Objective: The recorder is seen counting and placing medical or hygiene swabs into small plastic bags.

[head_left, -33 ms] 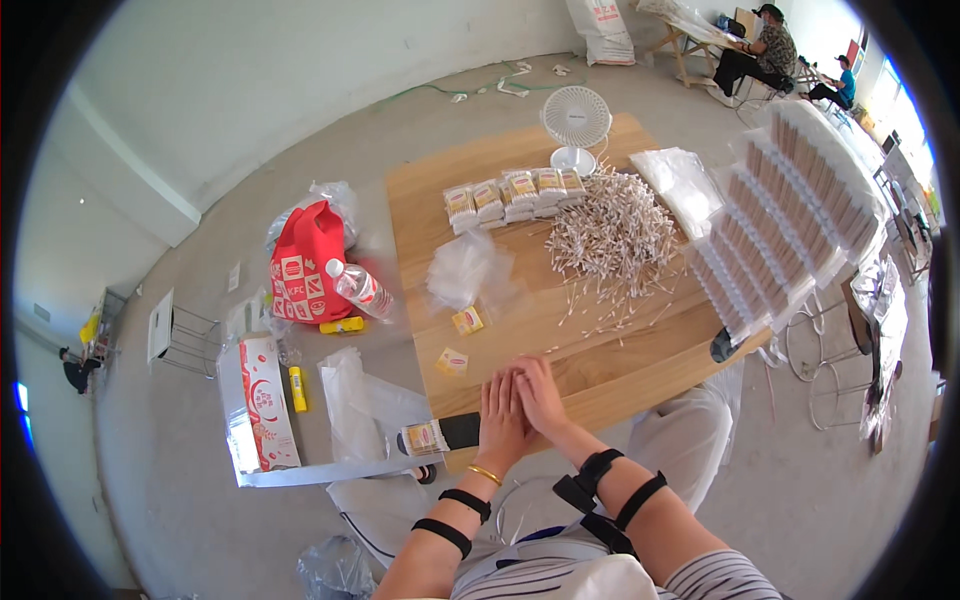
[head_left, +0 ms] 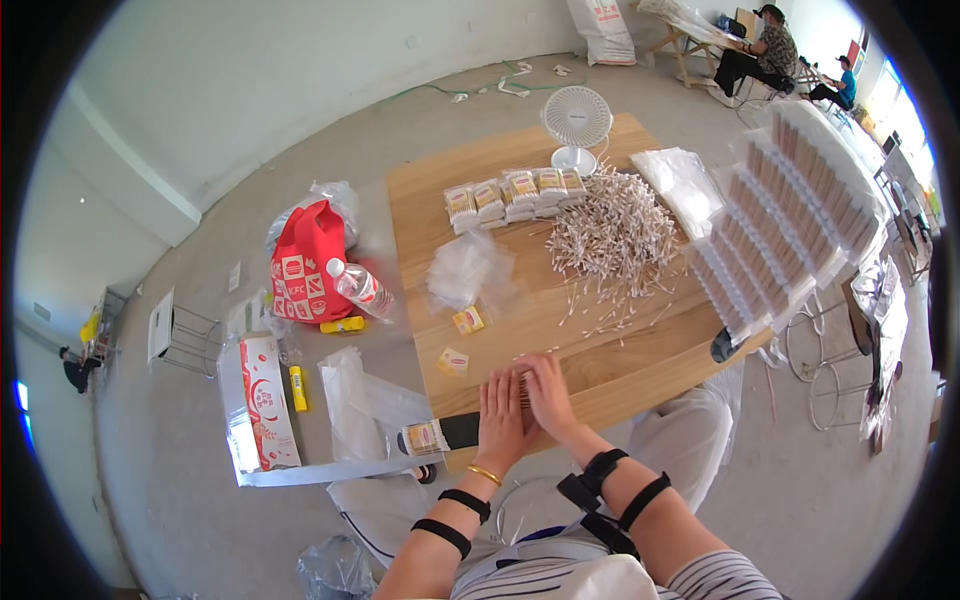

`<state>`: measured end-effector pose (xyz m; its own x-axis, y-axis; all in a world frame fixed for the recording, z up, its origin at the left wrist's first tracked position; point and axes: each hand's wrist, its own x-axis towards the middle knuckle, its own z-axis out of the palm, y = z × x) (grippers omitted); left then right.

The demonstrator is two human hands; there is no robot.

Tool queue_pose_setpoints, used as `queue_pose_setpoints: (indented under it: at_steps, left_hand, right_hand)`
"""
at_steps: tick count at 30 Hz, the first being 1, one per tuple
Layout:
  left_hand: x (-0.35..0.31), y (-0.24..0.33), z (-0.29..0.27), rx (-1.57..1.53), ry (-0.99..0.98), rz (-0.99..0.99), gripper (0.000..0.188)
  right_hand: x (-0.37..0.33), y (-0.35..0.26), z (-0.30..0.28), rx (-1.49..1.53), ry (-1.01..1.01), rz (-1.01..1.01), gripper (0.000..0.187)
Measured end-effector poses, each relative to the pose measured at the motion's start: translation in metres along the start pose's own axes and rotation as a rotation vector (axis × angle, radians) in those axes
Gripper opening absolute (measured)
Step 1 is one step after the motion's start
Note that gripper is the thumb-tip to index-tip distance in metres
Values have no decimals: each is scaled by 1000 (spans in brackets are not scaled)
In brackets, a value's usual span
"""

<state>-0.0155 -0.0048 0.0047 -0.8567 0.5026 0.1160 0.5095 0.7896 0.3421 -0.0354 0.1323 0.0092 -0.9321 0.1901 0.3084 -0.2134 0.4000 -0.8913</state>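
Observation:
My left hand [head_left: 504, 412] and my right hand [head_left: 549, 395] meet at the front edge of the wooden table [head_left: 590, 372]. Between the palms a small bundle of cotton swabs [head_left: 524, 390] shows in part, pressed from both sides; the fingers hide most of it. Farther back lies a big loose heap of cotton swabs [head_left: 612, 232], with strays scattered toward me. Left of the hands are two yellow-and-white printed cards [head_left: 467, 320] and a stack of clear small bags [head_left: 465, 268]. Filled swab packs [head_left: 518, 192] stand in a row behind.
A white fan [head_left: 576, 118] stands at the table's back. Rows of bundled swabs [head_left: 775, 220] lean at the right beside clear plastic bags [head_left: 678, 188]. To the left are a red bag [head_left: 310, 262], a water bottle [head_left: 360, 290], a box [head_left: 265, 405] and a filled swab pack [head_left: 424, 438].
My hands have parted slightly at the fingers, and the swabs between them now show. The right hand has shifted a little to the right. The things on the table lie as before.

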Motion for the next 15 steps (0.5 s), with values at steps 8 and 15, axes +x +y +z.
queue_pose_setpoints:
  at_steps: [8, 15]
  left_hand:
    - [19, 10, -4, 208, -102, -40, 98]
    - [13, 20, -5, 166, -90, -19, 99]
  right_hand:
    - [-10, 18, -52, -354, 42, -36, 17]
    - [-9, 21, -55, -355, 77, -29, 16]
